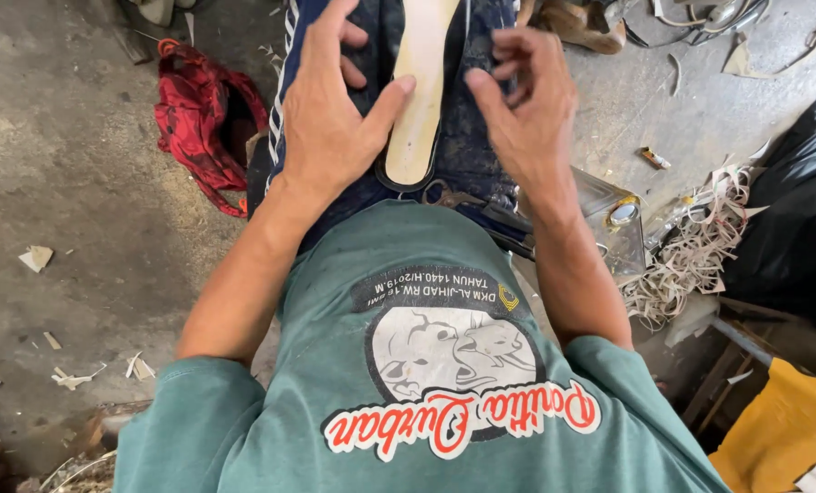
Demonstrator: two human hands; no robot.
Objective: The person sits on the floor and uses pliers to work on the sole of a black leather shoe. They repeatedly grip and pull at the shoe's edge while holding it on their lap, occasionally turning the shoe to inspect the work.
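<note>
L hand (pixel 330 110) thumb pressing pale insole (pixel 419 82) on lap (dark trousers); R hand (pixel 526 100) just beside, fingers curled, empty.

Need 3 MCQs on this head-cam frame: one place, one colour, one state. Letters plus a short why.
1. Where does the pale, flat, shoe-sole-shaped insole lie?
A on the floor
B on the lap, on dark blue trousers
C in the red bag

2. What colour is the crumpled cloth bag on the concrete floor?
A red
B yellow
C white

3. What is the left hand doing?
A hanging free
B thumb pressed on the insole
C gripping scissors

Key: 1 B, it rests between both hands on the thighs; 2 A, plainly red; 3 B, the thumb touches its edge, while the right hand hovers beside it.
</note>
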